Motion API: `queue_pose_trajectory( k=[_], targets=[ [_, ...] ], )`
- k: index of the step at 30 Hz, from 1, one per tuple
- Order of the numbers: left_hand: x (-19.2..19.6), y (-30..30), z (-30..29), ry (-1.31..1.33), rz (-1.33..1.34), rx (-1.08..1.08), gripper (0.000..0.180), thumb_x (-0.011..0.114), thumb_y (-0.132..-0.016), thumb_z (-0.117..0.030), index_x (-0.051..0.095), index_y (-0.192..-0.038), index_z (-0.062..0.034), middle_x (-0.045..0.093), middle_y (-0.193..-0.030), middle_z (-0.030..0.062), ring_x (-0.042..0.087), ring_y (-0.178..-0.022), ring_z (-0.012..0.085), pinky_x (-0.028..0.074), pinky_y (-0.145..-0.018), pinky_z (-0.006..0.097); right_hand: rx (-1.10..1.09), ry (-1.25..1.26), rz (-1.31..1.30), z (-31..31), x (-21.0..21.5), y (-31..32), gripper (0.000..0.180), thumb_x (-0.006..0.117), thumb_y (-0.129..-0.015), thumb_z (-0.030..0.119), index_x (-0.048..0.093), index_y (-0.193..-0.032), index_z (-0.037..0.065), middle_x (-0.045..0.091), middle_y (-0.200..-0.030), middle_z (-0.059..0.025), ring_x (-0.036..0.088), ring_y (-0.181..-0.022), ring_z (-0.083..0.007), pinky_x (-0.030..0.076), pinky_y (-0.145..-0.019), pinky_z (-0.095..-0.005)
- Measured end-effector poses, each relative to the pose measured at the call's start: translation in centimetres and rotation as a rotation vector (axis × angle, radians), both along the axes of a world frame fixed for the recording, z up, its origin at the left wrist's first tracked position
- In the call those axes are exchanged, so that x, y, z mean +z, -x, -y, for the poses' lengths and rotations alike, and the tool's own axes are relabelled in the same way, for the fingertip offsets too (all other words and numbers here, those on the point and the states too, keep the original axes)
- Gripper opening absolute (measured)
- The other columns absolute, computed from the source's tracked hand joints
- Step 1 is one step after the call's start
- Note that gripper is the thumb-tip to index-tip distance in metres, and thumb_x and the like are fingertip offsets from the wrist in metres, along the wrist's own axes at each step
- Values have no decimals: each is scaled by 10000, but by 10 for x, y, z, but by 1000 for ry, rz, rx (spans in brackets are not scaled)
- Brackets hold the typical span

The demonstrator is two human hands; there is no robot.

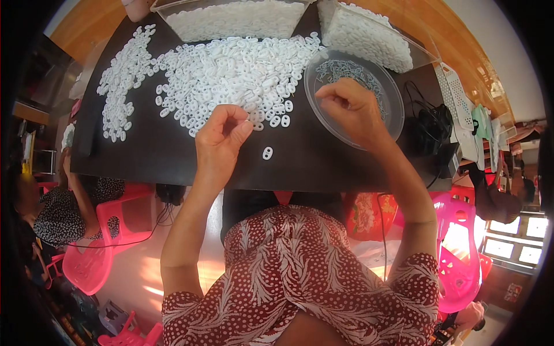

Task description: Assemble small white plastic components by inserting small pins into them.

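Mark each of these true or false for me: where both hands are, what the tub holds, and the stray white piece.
1. The right hand is over the round tub. True.
2. The tub is filled with white oval pieces. False: it holds small grey metal parts.
3. One white two-holed piece lies apart from the piles. True.
4. The left hand is at the smaller pile. False: it is at the near edge of the large white pile.

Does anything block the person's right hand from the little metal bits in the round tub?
Nothing visible does: the right hand appears over the open tub, where the metal bits lie uncovered.
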State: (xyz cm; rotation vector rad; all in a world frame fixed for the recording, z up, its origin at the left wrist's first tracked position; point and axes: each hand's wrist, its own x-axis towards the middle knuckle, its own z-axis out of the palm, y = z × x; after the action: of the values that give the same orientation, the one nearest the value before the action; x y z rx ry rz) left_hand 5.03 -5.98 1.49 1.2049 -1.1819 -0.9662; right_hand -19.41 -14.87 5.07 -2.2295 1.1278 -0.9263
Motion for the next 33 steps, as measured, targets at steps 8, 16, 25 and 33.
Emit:
queue_pose_trajectory(
  k=[8, 16, 25, 33],
  targets=[
    [-3, -1, -1, -65, -152, -50, 99, 647, -880, -65, 618, -954, -7, 579, -825, -30, 508, -748, 43, 419, -659, 178, 99, -147, 153, -25, 3, -39, 92, 633, -762, 9, 657, -843, 48, 560, -713, -40, 521, -639, -134, 432, -593, -265],
    [-7, 5, 0, 32, -79, 32, 97, 636, -889, -61, 620, -949, 13, 598, -823, -4, 521, -737, 50, 435, -661, 192, 71, -338, 259, -41, -8, -62, 104, 645, -772, 14, 654, -875, 22, 594, -760, -56, 565, -658, -127, 450, -595, -262],
    [2, 5, -4, 44, -108, 40, 140, 655, -878, -98, 654, -964, 11, 624, -836, 12, 519, -718, 59, 417, -640, 185, 142, -435, 351, -47, -16, -74, 118, 649, -790, -6, 644, -908, 5, 614, -805, -27, 558, -682, -73, 462, -616, -231],
    [10, 9, -28, -108, -341, -25, 201, 664, -859, -71, 651, -1033, 30, 645, -830, 38, 563, -721, 78, 431, -614, 191, 169, -522, 378, -60, 1, -75, 149, 660, -801, 0, 619, -944, -8, 610, -794, -14, 553, -693, -51, 476, -623, -204]
  ],
)
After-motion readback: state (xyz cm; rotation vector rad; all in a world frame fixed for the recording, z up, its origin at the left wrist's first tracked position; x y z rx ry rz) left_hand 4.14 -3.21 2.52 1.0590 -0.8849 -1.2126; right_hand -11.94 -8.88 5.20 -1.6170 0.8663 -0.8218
